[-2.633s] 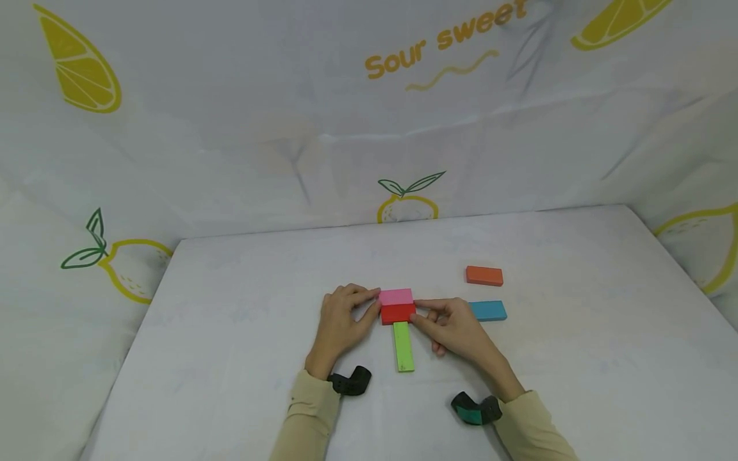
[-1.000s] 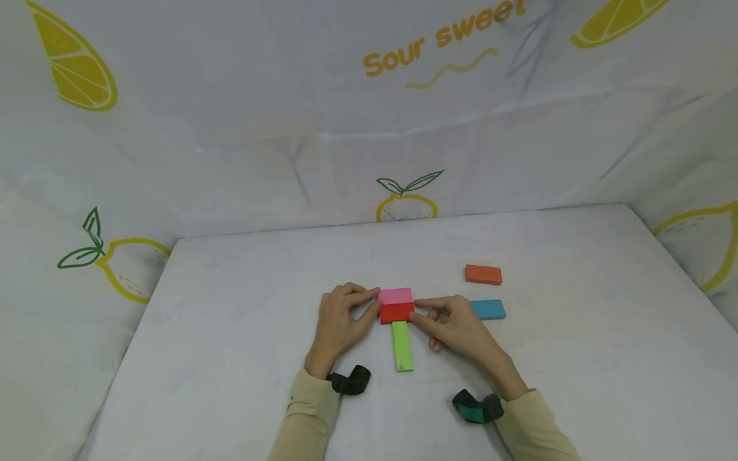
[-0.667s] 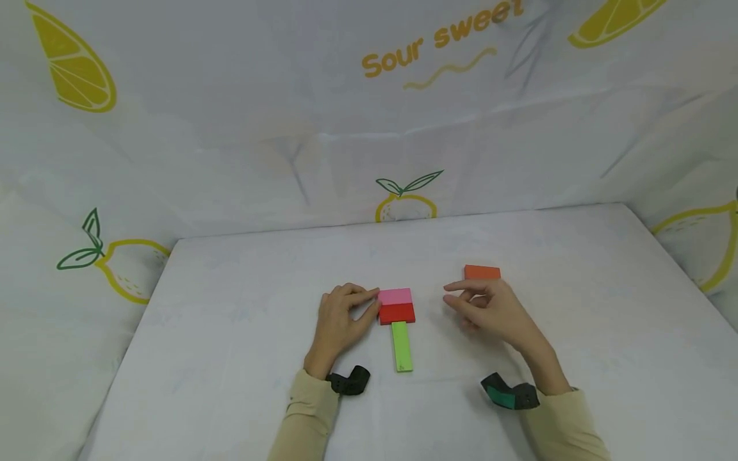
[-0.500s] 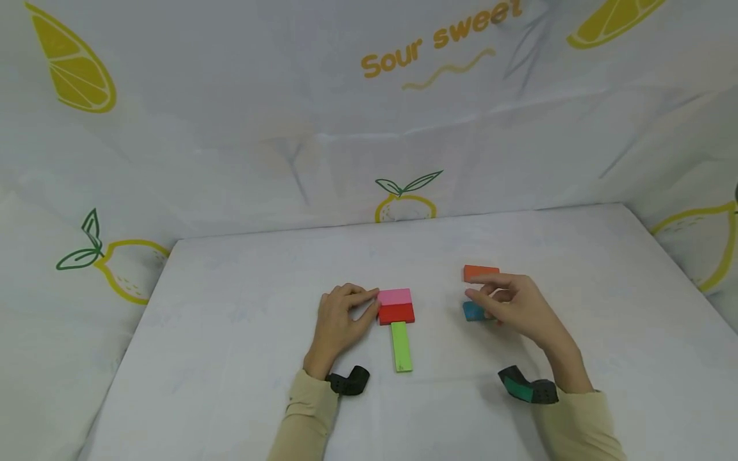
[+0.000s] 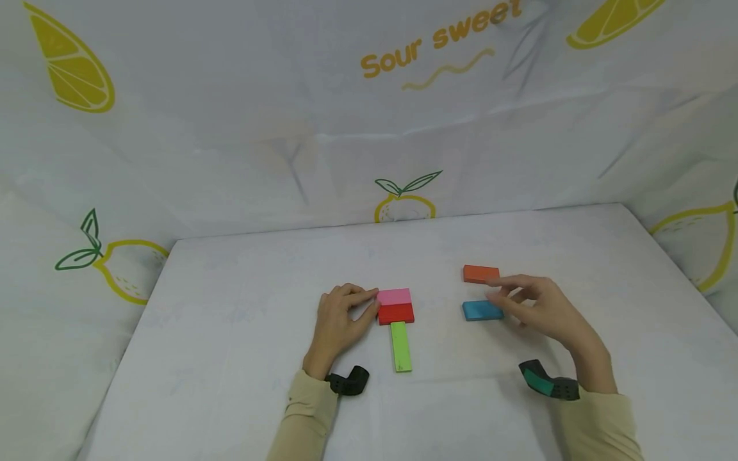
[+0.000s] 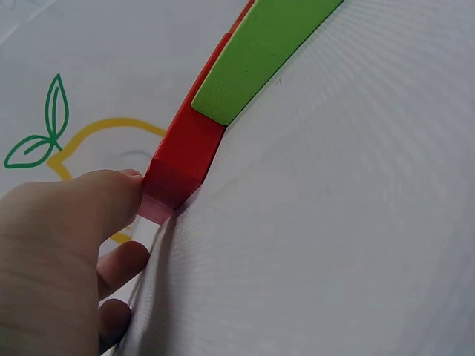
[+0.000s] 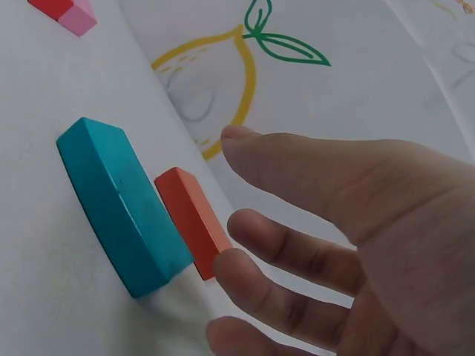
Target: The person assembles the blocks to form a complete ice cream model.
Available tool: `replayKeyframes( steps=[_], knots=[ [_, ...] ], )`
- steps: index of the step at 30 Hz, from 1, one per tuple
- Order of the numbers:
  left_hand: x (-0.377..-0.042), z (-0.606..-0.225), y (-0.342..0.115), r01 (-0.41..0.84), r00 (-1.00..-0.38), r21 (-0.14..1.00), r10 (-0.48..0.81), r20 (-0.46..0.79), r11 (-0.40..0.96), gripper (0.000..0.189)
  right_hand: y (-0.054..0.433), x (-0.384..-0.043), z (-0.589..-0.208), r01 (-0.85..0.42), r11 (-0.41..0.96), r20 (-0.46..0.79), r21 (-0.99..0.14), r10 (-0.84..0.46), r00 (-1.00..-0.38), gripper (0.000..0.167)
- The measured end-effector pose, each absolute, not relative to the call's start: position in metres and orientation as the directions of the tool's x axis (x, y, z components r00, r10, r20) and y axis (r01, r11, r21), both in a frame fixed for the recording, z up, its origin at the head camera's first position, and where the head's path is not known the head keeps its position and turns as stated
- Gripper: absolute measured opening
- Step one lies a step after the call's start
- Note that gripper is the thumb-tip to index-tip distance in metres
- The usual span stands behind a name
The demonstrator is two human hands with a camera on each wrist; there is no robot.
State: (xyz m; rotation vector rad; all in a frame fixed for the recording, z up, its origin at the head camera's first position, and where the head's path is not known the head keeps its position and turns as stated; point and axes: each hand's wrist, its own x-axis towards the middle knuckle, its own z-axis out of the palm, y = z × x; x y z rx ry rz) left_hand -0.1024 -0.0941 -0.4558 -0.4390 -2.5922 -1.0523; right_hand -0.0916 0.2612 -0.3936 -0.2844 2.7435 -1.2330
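A pink block and a red block lie side by side, long edges together, on the white table. From the red one's near edge a green block runs toward the front. My left hand rests at the left ends of the pair, index fingertip at the pink block and thumb at the red. In the left wrist view the thumb touches the red block's end. My right hand holds nothing and hovers over the right end of a blue block, fingers loosely bent and spread from the thumb.
An orange block lies behind the blue one, its right end at my right fingertips in the head view. White cloth with lemon prints stands behind the table. Each wrist carries a black camera mount.
My right hand has left the right ends of the red and pink blocks and moved right to the blue block. My left hand and the blocks have stayed put.
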Motion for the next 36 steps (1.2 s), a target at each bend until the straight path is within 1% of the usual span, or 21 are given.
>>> replayKeyframes(
  steps=[3, 7, 10, 12, 19, 27, 31, 36],
  knots=[
    [-0.102, -0.455, -0.094, 0.383, -0.909, 0.62, 0.163, 0.382, 0.685, 0.024, 0.265, -0.091, -0.395, -0.116, 0.651, -0.048, -0.75, -0.229, -0.972, 0.034],
    [-0.102, -0.455, -0.094, 0.382, -0.91, 0.618, 0.164, 0.38, 0.687, 0.024, 0.269, -0.09, -0.398, -0.159, 0.639, -0.022, -0.753, -0.266, -0.964, 0.032],
    [-0.102, -0.455, -0.094, 0.381, -0.911, 0.62, 0.164, 0.378, 0.687, 0.024, 0.271, -0.091, -0.402, -0.194, 0.635, 0.0, -0.747, -0.292, -0.956, 0.033],
    [-0.101, -0.455, -0.094, 0.381, -0.91, 0.619, 0.163, 0.38, 0.687, 0.024, 0.271, -0.091, -0.403, -0.194, 0.64, -0.003, -0.744, -0.294, -0.956, 0.035],
    [-0.101, -0.455, -0.094, 0.382, -0.91, 0.615, 0.165, 0.381, 0.69, 0.024, 0.27, -0.09, -0.403, -0.14, 0.673, -0.077, -0.727, -0.282, -0.956, 0.043],
    [-0.102, -0.456, -0.094, 0.389, -0.906, 0.612, 0.166, 0.389, 0.688, 0.024, 0.268, -0.09, -0.404, -0.127, 0.69, -0.127, -0.712, -0.305, -0.944, 0.05],
    [-0.102, -0.456, -0.094, 0.393, -0.904, 0.609, 0.167, 0.394, 0.689, 0.024, 0.265, -0.09, -0.405, -0.131, 0.706, -0.135, -0.696, -0.308, -0.942, 0.05],
    [-0.102, -0.456, -0.094, 0.399, -0.9, 0.604, 0.168, 0.403, 0.689, 0.023, 0.262, -0.091, -0.406, -0.128, 0.718, -0.138, -0.684, -0.3, -0.944, 0.043]
  ],
)
